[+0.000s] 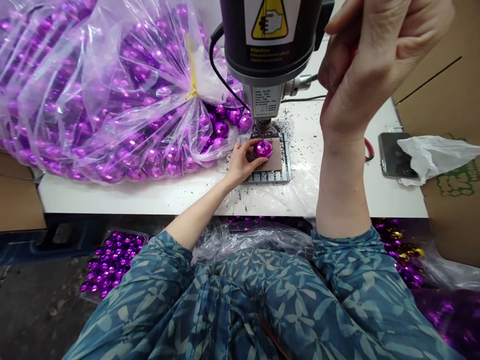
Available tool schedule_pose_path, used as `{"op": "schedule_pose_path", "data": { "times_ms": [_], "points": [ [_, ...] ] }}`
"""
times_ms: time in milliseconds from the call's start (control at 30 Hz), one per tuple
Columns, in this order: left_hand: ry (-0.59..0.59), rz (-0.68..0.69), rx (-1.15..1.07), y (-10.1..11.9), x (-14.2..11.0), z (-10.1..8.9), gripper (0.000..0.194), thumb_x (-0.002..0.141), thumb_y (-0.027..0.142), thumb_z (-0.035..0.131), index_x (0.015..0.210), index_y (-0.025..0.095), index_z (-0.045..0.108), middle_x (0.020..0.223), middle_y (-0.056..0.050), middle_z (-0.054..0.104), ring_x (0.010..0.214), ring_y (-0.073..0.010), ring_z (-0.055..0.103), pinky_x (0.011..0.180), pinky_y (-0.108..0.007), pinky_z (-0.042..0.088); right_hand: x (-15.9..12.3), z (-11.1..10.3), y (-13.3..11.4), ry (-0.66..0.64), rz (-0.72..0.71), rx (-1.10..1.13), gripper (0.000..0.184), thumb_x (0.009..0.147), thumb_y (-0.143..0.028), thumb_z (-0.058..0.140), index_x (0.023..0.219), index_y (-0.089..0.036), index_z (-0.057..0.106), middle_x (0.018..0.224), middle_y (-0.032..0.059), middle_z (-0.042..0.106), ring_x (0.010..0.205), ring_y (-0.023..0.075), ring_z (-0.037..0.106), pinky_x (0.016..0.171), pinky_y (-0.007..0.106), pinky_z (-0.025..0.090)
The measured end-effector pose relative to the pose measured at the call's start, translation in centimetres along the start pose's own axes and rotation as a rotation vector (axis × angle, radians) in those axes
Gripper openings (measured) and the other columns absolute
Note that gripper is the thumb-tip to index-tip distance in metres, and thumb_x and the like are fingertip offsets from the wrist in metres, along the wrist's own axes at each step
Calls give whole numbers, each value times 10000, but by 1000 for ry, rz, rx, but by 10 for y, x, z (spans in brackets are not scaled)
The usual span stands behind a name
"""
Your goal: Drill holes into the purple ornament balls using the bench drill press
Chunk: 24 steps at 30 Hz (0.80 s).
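Observation:
Between the thumb and fingers of my left hand (243, 161) is a shiny purple faceted ball (262, 149). The ball rests on a brown board (275, 160) over the slotted metal base (287, 167) of a drill press (268, 95). Straight above it stands the bit, its tip at or very near the top of the ball. My right hand (375, 65), raised at the upper right, is closed around the drill press lever (310, 79). Most of the lever's grip is hidden by my fingers.
A large clear bag (112, 100) of purple balls, tied with yellow string (192, 92), fills the table's left. Dark shavings dot the white table (150, 197). A phone (397, 155) and tissue (431, 157) lie right, beside cardboard (450, 100). A tray of balls (112, 260) sits below.

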<state>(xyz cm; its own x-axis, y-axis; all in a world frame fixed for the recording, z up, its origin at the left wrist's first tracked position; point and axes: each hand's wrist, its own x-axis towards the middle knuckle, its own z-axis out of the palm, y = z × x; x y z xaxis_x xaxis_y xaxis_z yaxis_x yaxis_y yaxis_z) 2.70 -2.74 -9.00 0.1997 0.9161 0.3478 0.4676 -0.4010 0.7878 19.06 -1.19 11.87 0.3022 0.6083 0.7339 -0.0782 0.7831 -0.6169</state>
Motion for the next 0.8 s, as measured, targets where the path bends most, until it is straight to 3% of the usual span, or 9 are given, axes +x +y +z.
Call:
{"op": "schedule_pose_path", "data": {
  "times_ms": [100, 167, 300, 467, 700, 800],
  "points": [
    [-14, -4, 9, 1, 1, -1, 565, 780, 338, 934, 1280, 265, 683, 1056, -67, 724, 1050, -265, 636, 934, -447, 552, -11, -3, 4, 114, -209, 20, 475, 814, -549, 661, 606, -122, 646, 465, -60, 483, 372, -53, 357, 417, 121, 185],
    [-19, -9, 13, 2, 1, -2, 554, 785, 341, 929, 1275, 259, 684, 1061, -72, 726, 1061, -271, 637, 936, -450, 547, -19, -7, 8, 94, -304, -8, 400, 913, -472, 609, 692, -156, 717, 516, -66, 548, 398, -67, 383, 423, 94, 202],
    [-24, -24, 4, 5, 1, -3, 539, 795, 337, 919, 1273, 256, 681, 1095, -81, 727, 1088, -279, 633, 934, -444, 544, -31, -13, 15, 49, -423, -43, 264, 978, -346, 567, 855, -257, 784, 516, -75, 487, 441, -92, 413, 479, 51, 272],
    [-25, -35, 3, 8, 1, -4, 531, 795, 327, 919, 1265, 258, 683, 1081, -80, 730, 1081, -279, 630, 934, -445, 544, -44, -22, 23, 73, -413, -124, 422, 990, -445, 528, 700, -165, 654, 488, -61, 393, 433, -76, 385, 478, 101, 288],
    [-22, -39, 4, 6, 0, -3, 534, 795, 349, 918, 1268, 267, 683, 1121, -78, 739, 1083, -271, 628, 951, -445, 542, -65, -39, 43, 70, -318, -186, 554, 950, -608, 509, 614, -171, 557, 444, -61, 375, 409, -35, 376, 472, 172, 348],
    [-30, -25, -16, 5, 0, -4, 534, 798, 374, 913, 1267, 267, 681, 1164, -77, 744, 1083, -265, 638, 965, -444, 543, -71, -38, 47, 90, -368, -186, 622, 935, -640, 523, 517, -182, 485, 367, -50, 266, 342, -2, 265, 395, 221, 279]
  ]
}}
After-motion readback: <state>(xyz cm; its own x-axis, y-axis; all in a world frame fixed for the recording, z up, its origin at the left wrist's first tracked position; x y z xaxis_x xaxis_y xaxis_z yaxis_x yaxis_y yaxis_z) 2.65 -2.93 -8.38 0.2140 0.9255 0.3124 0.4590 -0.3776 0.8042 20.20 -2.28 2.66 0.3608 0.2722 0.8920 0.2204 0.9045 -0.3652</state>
